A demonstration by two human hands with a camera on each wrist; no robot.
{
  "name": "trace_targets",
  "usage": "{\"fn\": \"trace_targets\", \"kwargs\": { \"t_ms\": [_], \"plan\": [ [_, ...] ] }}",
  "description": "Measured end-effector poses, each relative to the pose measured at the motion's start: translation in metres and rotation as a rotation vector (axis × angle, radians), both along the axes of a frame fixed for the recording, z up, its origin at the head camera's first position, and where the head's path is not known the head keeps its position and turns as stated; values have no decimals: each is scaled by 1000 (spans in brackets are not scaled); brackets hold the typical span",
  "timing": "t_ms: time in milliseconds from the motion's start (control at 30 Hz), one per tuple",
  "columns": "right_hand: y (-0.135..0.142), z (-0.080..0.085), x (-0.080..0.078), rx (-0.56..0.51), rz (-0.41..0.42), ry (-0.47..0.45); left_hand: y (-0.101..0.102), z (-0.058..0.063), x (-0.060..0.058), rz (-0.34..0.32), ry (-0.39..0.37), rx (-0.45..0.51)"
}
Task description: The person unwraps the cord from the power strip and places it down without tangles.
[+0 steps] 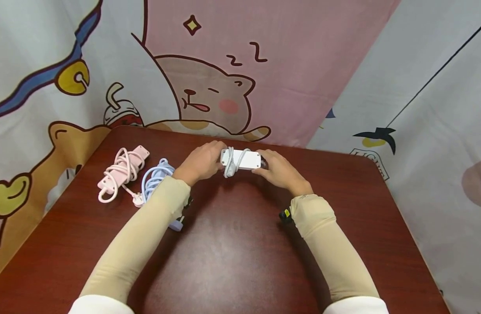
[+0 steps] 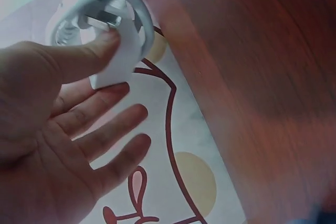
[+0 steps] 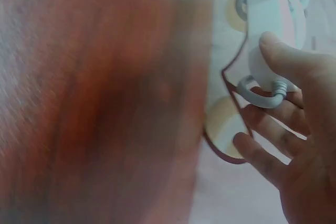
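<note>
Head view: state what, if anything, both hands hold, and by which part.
A white power strip, held by its two opposite ends.

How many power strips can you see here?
3: white strip held in both hands, pink strip on the table at left, blue strip beside it, partly behind the left sleeve.

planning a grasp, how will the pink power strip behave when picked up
The pink power strip looks rigid and unlikely to roll, given its flat, straight body. Its loosely looped cord may flop or slide, and the plug, lying off to one side, would probably dangle.
</note>
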State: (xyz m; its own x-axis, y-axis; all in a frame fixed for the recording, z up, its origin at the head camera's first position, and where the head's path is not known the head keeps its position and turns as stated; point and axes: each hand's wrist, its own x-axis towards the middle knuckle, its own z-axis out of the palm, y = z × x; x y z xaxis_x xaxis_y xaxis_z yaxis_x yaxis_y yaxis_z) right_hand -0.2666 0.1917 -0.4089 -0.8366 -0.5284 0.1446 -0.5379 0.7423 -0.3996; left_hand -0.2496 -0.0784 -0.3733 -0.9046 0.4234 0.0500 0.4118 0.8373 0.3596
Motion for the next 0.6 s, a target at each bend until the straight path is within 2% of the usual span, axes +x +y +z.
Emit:
{"fn": "trace_targets", "kwargs": {
  "t_ms": [200,367,467,600],
  "plan": [
    [13,19,11,-12,-19,-19,0,7,7,-34,-37,164],
    [16,33,20,-83,-7,32,0,17,13,-81,-8,300],
    [16,40,23,-92,-5,57,1,22,15,-104,8,348],
    [19,48,28,-98,-8,48,0,25,17,-117,-22,385]
  ]
}}
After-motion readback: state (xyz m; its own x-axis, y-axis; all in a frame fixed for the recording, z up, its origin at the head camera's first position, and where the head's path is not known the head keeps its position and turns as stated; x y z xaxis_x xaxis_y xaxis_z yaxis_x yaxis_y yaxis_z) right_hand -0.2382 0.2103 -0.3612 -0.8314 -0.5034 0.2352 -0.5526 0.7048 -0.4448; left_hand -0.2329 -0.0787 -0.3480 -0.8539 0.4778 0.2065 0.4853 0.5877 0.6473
